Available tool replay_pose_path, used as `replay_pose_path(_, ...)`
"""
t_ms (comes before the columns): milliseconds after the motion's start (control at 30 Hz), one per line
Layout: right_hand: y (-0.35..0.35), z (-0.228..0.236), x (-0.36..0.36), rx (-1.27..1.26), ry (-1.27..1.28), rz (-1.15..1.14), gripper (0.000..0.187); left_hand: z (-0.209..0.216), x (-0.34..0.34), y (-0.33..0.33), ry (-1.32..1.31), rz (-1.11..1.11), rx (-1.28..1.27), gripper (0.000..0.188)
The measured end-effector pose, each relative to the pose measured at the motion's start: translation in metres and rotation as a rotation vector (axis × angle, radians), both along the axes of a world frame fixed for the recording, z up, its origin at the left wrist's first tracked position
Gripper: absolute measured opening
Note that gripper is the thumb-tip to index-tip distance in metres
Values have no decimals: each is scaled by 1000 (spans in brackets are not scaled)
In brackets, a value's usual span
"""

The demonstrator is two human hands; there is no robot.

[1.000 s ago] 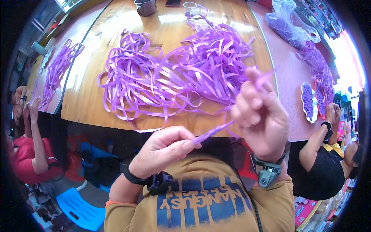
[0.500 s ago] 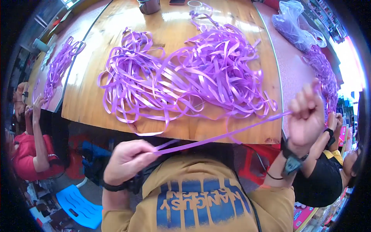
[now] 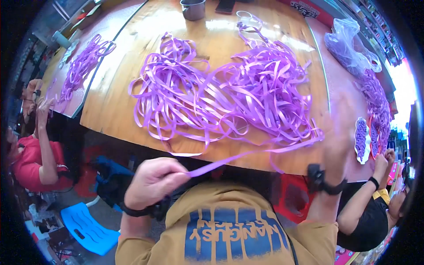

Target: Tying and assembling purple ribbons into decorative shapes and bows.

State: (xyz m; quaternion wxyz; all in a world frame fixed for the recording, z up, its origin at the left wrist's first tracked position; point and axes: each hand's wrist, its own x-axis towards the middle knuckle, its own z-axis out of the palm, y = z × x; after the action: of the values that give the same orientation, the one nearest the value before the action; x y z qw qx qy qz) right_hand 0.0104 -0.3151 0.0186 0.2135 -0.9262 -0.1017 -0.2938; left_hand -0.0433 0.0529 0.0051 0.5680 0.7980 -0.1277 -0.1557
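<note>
My left hand (image 3: 157,182) is closed in front of the table's near edge, pinching a purple ribbon (image 3: 221,162) between thumb and fingers. From there the ribbon runs right across the table's edge, bending a little, toward the loose strands near my right hand (image 3: 339,132). That hand is smeared by motion over the table's right side, so its fingers cannot be made out. Two joined heaps of purple ribbon lie ahead: a left heap (image 3: 170,90) and a larger right heap (image 3: 274,84), with tangled loops between them.
At the far side of the wooden table (image 3: 112,101) stand a metal cup (image 3: 193,9), a phone (image 3: 225,6) and a clear cup (image 3: 244,16). More ribbon (image 3: 84,66) lies on the left, by a person in red. A plastic bag (image 3: 349,44) and a person in black are on the right.
My right hand has moved from its raised grip on the ribbon and is now blurred. The stretched ribbon has slackened and dropped lower. My left hand keeps its pinch.
</note>
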Motion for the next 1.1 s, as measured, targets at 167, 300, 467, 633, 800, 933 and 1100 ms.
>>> replay_pose_path(167,103,0,-30,413,744,899,37,0,14,-47,-197,-177,-44,7)
replay_pose_path(300,125,-1,-32,620,842,813,32,6,23,-41,-188,-133,21,6)
replay_pose_path(467,126,-7,0,419,485,607,7,5,66,-11,-455,62,277,11)
replay_pose_path(633,127,-27,88,-12,192,569,13,-17,131,14,-813,-6,417,15)
replay_pose_path(800,97,-57,123,-186,410,468,17,-29,145,56,-640,-203,775,19)
replay_pose_path(933,55,-56,130,-129,478,357,19,-28,140,90,-575,-128,755,16)
replay_pose_path(1100,38,-46,124,-83,482,253,19,-30,133,101,-546,-5,678,12)
